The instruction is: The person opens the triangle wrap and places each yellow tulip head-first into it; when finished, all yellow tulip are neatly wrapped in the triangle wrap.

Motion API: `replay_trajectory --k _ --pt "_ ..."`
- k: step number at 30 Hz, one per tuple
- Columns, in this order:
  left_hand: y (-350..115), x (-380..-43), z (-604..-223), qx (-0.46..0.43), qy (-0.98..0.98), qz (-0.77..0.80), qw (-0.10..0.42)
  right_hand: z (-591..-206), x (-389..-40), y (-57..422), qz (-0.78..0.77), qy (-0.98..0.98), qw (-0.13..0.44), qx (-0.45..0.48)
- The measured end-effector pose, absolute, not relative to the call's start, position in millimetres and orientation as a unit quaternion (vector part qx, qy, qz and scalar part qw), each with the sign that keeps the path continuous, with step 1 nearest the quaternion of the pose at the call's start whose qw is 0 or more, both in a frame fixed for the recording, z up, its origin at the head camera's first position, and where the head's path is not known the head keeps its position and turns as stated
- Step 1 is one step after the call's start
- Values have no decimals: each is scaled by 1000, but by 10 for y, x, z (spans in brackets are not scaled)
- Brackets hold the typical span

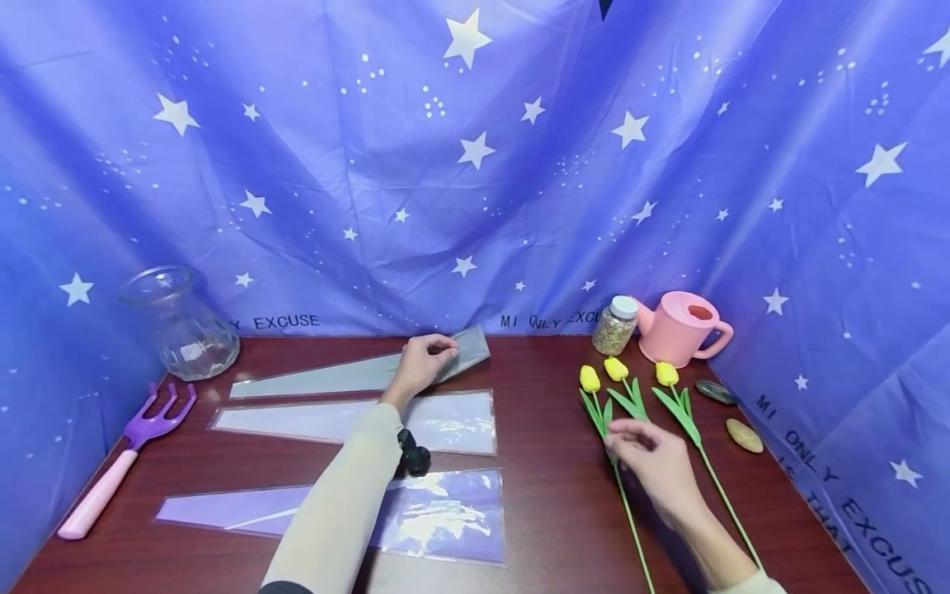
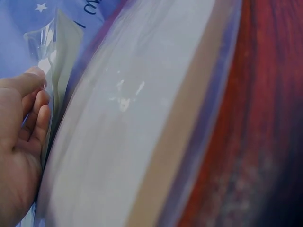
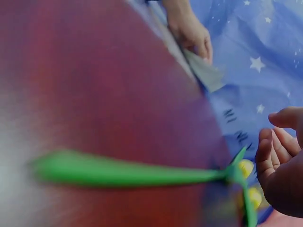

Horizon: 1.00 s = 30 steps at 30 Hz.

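Note:
My left hand (image 1: 425, 363) pinches the clear edge of the farthest flower sleeve (image 1: 326, 377), a tapered grey-green plastic one, and its wide right end is lifted off the table. In the left wrist view the thumb (image 2: 34, 78) is at that sleeve's film (image 2: 66, 52). Nearer lie a whitish sleeve (image 1: 297, 425) and a purple sleeve (image 1: 445, 516), both flat. On the right, my right hand (image 1: 656, 462) hovers over the yellow tulips, its fingers loosely bent around nothing. It partly hides the middle tulip (image 1: 616, 369); another tulip (image 1: 590, 379) lies left of it and a third (image 1: 666, 374) right.
A glass vase (image 1: 185, 330) stands back left, with a purple hand fork (image 1: 152, 425) before it. Back right are a lidded jar (image 1: 615, 330) and a pink watering can (image 1: 675, 334). Two stones (image 1: 745, 436) lie by the right edge. Starry blue cloth (image 1: 475, 206) encloses the table.

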<state>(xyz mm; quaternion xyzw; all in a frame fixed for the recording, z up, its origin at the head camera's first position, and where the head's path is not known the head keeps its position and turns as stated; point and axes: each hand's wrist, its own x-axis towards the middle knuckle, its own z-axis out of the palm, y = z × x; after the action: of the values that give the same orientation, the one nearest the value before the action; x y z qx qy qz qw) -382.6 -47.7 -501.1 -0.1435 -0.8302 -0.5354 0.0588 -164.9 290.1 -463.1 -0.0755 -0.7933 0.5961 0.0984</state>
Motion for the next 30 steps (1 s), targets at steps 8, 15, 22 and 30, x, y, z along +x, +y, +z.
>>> replay_trajectory --k 8,15,22,30 --pt "-454 -3818 -5034 -157 -825 -539 56 -4863 -1336 3044 574 -800 62 -161" --pt "-492 -3830 -5024 -154 -828 -536 53 -4897 -1323 3039 552 -816 44 -165" --pt "-495 -3828 -5021 -153 -825 -542 50 -4929 -1312 3021 493 -854 52 -157" --pt "-494 -3810 -5020 -156 -824 -543 50 -4907 -1322 3017 410 -895 66 -165"
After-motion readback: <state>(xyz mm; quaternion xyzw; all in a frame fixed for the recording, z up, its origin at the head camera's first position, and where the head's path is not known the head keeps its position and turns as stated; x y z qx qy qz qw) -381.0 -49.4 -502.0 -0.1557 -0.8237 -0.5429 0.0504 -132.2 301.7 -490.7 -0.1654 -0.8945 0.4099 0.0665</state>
